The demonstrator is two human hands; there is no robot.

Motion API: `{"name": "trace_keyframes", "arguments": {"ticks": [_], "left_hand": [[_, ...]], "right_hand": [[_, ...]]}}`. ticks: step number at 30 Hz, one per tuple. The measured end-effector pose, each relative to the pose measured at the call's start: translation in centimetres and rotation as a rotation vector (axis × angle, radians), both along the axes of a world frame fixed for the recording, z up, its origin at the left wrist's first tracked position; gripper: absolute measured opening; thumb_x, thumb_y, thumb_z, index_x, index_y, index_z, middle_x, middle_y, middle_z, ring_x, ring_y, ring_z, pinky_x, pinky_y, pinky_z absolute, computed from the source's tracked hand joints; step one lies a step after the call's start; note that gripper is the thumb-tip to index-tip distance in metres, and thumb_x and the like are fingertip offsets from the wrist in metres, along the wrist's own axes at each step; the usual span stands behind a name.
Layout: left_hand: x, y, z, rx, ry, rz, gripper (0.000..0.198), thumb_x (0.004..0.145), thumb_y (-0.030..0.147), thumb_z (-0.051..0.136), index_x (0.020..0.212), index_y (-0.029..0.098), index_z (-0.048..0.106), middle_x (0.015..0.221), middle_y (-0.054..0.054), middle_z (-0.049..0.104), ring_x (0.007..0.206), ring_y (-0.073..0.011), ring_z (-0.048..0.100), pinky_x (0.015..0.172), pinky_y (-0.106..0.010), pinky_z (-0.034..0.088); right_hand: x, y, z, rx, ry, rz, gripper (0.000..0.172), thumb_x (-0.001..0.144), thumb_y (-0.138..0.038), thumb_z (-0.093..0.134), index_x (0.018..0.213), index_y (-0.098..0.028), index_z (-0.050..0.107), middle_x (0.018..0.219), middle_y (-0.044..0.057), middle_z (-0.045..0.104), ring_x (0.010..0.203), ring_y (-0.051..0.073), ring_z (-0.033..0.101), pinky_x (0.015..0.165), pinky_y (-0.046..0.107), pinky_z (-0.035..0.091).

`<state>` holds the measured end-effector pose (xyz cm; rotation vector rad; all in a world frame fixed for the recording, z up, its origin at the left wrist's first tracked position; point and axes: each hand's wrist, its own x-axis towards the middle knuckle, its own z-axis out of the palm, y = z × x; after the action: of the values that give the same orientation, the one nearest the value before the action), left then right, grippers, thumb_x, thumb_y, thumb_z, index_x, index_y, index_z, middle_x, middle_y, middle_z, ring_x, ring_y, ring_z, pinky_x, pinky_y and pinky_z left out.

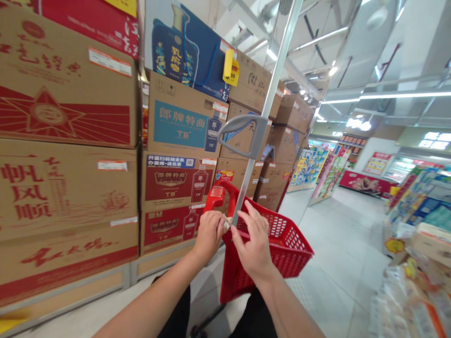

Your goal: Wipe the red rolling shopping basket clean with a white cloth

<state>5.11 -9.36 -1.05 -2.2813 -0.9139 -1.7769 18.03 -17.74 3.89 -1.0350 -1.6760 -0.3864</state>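
Above the red basket (278, 244), both my hands pinch 1 small pale scrap (228, 222) (can't tell what it is): left hand (208, 234) grip narrow on it, right hand (254, 241) fingertips touching it, just beside the trolley's metal pole (246, 180). Stacked cartons (66, 141) on my left.

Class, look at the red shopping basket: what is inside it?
Through the mesh, the visible part of the red shopping basket shows nothing inside. The left hand and right hand, pinching a small pale scrap, cover its near corner and floor.
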Motion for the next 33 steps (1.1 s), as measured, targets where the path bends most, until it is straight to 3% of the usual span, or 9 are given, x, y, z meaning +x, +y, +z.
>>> {"name": "trace_keyframes", "arguments": {"ticks": [3,8,12,15,19,22,26,29,33], "left_hand": [[1.1,-1.8,0.8,0.020,-0.118,-0.182,0.021,0.093,0.022,0.033,0.101,0.020,0.053,0.101,-0.009,0.059,0.100,-0.0201,0.053,0.088,-0.038,0.044],[2.2,-3.5,1.6,-0.039,0.138,-0.359,0.044,0.096,0.031,0.021,0.136,0.020,0.037,0.138,-0.012,0.045,0.130,-0.0218,0.038,0.107,-0.044,0.033],[1.2,-2.7,2.0,0.101,0.384,-0.272,0.052,0.094,0.040,0.028,0.142,0.019,0.030,0.141,-0.011,0.043,0.132,-0.0234,0.037,0.111,-0.046,0.025],[0.8,-1.5,2.4,0.111,0.288,-0.006,0.051,0.092,0.033,0.038,0.139,0.015,0.035,0.136,-0.014,0.048,0.128,-0.0249,0.041,0.108,-0.045,0.028],[1.5,-0.2,2.5,-0.061,0.309,0.261,0.037,0.094,0.036,0.037,0.106,0.014,0.064,0.095,-0.014,0.069,0.093,-0.0258,0.063,0.082,-0.041,0.044],[1.8,0.3,2.2,-0.097,0.536,0.261,0.052,0.095,0.043,0.032,0.068,0.016,0.066,0.060,-0.009,0.066,0.057,-0.0210,0.061,0.062,-0.035,0.040],[1.6,0.9,1.7,0.066,0.609,0.175,0.049,0.093,0.045,0.036,0.065,0.016,0.064,0.061,-0.008,0.065,0.057,-0.0191,0.059,0.059,-0.032,0.035],[1.5,1.5,1.3,0.141,0.570,0.140,0.045,0.093,0.042,0.037,0.067,0.016,0.063,0.062,-0.007,0.065,0.058,-0.0174,0.057,0.060,-0.032,0.034],[1.9,2.1,1.0,0.149,0.537,0.120,0.043,0.093,0.041,0.039,0.066,0.017,0.062,0.061,-0.006,0.063,0.058,-0.0164,0.055,0.060,-0.032,0.033]], "right_hand": [[-0.2,0.4,-2.3,-0.303,0.353,0.259,0.056,0.086,-0.038,0.056,0.137,-0.023,0.038,0.140,0.009,0.044,0.128,0.022,0.044,0.105,0.040,0.038],[-0.3,1.1,-4.7,-0.558,0.831,0.591,0.049,0.091,-0.045,0.044,0.136,-0.026,0.039,0.136,0.006,0.050,0.125,0.020,0.047,0.102,0.038,0.043],[2.3,0.7,-4.3,-0.473,0.795,0.395,0.038,0.087,-0.042,0.051,0.119,-0.023,0.058,0.137,0.008,0.047,0.125,0.024,0.047,0.104,0.040,0.041],[4.7,0.5,-3.3,-0.348,0.620,0.127,0.033,0.085,-0.037,0.053,0.111,-0.019,0.064,0.138,0.010,0.045,0.128,0.025,0.042,0.110,0.041,0.032],[5.6,1.9,-3.8,-0.265,0.590,0.092,0.064,0.085,-0.029,0.053,0.143,-0.025,0.025,0.140,0.011,0.042,0.122,0.020,0.049,0.104,0.039,0.039],[4.9,3.5,-6.1,-0.390,0.370,0.142,0.064,0.084,-0.028,0.054,0.142,-0.024,0.026,0.141,0.012,0.040,0.122,0.021,0.049,0.102,0.040,0.040],[4.6,4.0,-8.6,-0.502,0.091,-0.020,0.044,0.088,-0.028,0.048,0.131,-0.025,0.044,0.136,0.010,0.047,0.130,0.024,0.040,0.107,0.054,0.027],[5.8,3.9,-7.9,-0.566,0.109,0.038,0.038,0.089,-0.033,0.046,0.126,-0.026,0.051,0.131,0.008,0.052,0.124,0.022,0.045,0.104,0.051,0.033],[8.0,5.1,-5.4,-0.767,0.379,0.283,0.032,0.084,-0.040,0.055,0.104,-0.018,0.066,0.090,0.006,0.068,0.075,0.017,0.064,0.068,0.030,0.052]]}}
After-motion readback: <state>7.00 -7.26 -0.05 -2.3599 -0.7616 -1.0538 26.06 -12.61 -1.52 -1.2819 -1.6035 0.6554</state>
